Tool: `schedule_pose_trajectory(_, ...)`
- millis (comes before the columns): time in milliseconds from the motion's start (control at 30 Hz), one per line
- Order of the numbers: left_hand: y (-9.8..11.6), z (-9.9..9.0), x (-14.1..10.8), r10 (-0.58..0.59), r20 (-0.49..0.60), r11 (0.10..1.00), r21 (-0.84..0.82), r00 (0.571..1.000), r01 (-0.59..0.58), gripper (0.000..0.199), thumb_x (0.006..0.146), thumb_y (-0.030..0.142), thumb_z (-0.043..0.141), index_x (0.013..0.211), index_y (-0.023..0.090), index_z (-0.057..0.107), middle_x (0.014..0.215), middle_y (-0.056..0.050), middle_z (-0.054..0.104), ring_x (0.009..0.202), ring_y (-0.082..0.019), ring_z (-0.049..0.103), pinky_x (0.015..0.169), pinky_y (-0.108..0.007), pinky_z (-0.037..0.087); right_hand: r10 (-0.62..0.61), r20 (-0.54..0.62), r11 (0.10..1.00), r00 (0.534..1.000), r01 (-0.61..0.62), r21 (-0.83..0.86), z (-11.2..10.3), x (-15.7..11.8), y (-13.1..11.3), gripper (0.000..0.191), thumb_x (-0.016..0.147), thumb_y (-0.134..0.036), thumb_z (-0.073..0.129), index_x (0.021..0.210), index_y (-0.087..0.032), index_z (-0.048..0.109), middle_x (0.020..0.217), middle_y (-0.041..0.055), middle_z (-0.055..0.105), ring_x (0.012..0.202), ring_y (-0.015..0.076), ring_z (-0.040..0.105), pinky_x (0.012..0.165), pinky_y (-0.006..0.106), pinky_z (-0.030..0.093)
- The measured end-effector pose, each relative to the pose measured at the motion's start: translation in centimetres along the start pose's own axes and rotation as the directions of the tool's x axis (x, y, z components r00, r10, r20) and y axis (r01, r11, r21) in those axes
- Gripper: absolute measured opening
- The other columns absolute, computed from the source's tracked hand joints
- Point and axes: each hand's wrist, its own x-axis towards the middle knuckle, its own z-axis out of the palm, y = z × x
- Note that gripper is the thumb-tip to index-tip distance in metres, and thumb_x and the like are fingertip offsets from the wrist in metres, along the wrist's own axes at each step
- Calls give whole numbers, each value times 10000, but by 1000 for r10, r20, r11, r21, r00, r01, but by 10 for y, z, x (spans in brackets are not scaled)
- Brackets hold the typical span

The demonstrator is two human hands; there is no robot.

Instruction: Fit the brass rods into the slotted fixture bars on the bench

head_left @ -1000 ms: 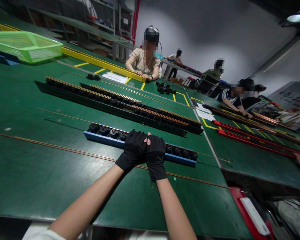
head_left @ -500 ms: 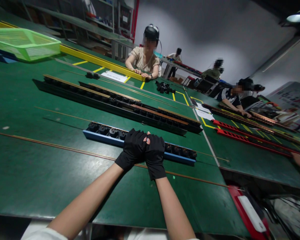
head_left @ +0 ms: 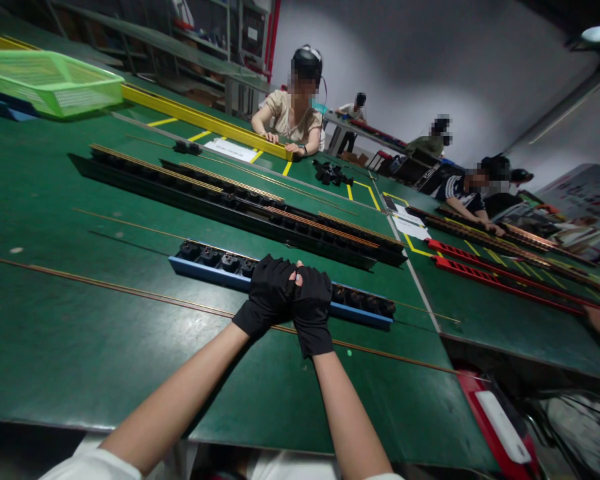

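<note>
A blue channel (head_left: 210, 272) with a row of black parts in it lies on the green table, a thin copper-coloured rod running along its top. My left hand (head_left: 271, 288), in a black fingerless glove, is closed over the channel's middle. Pressed against it on the right, my right hand (head_left: 311, 300), gloved the same way, is closed over the channel too. Both thumbs meet at the top, and the other fingers are hidden behind the gloves. Long thin rods (head_left: 130, 291) pass beneath my wrists.
Long black channels (head_left: 180, 200) with rods lie beyond the blue one. A green basket (head_left: 80, 100) and a yellow beam (head_left: 205, 123) are at the back left. Red rails (head_left: 480, 272) lie on the right. A person (head_left: 295, 113) sits across the table; others work further off.
The view has shifted very slightly. Both hands keep the same closed pose over the blue channel, which has not visibly moved on the table.
</note>
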Motion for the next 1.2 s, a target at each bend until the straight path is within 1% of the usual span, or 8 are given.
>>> schedule_pose_trajectory(467,-1,2,-1,0,3,1000,2,1000,0,232,921,236,428,770,191,599,751,-65,651,764,-231,565,834,-424,383,11,13,1000,1000,-11,7,-3,1,-2,260,988,-212,411,1052,-160,658,912,63,681,865,172,569,904,342,354)
schedule_pose_trajectory(633,1,0,0,-23,0,1000,-13,1000,23,240,919,234,419,784,186,611,759,-74,652,775,-230,573,876,-435,383,7,16,1000,1000,-8,24,-2,0,0,284,991,-213,399,1109,-159,651,943,75,686,903,175,581,921,346,359)
schedule_pose_trajectory(733,1,0,0,-10,8,1000,1,1000,10,240,920,236,427,773,187,611,757,-69,652,774,-229,570,850,-423,384,8,18,1000,1000,-8,18,1,-2,1,277,985,-214,412,1110,-166,654,953,74,695,919,181,591,944,355,366)
schedule_pose_trajectory(867,-2,4,-2,11,14,1000,1,1000,-11,219,917,247,453,804,188,631,782,-65,667,794,-235,578,842,-423,383,-11,-20,1000,1000,11,4,5,-5,2,299,973,-193,420,1166,-155,644,1074,96,715,1088,213,594,1032,407,344)
schedule_pose_trajectory(967,-4,8,-5,22,-15,1000,-10,1000,-22,201,909,241,470,900,173,659,868,-80,700,832,-240,596,872,-434,389,-7,-84,1000,996,4,-29,1,-7,7,356,978,-199,398,1257,-132,610,1238,133,674,1290,249,506,1114,479,274)
schedule_pose_trajectory(1033,-5,10,-6,9,-32,1000,-20,999,-9,219,906,212,460,954,160,667,884,-85,710,833,-239,604,882,-437,395,36,-89,998,995,-40,-45,-4,-8,12,401,984,-209,373,1320,-120,573,1314,160,629,1352,259,456,1130,514,258)
schedule_pose_trajectory(1100,-6,11,-7,-3,-41,999,-34,999,1,243,902,184,446,989,152,671,882,-85,714,826,-237,609,885,-440,401,77,-64,996,995,-79,-36,-9,-9,18,403,989,-220,366,1317,-124,579,1302,165,636,1336,256,478,1127,526,277)
schedule_pose_trajectory(1200,-6,12,-8,2,-43,999,-38,999,-4,246,897,179,445,976,147,676,881,-94,714,824,-243,614,860,-444,409,113,-63,993,992,-114,-10,-10,-11,23,357,994,-232,374,1206,-134,644,1174,138,705,1208,239,579,1110,518,317)
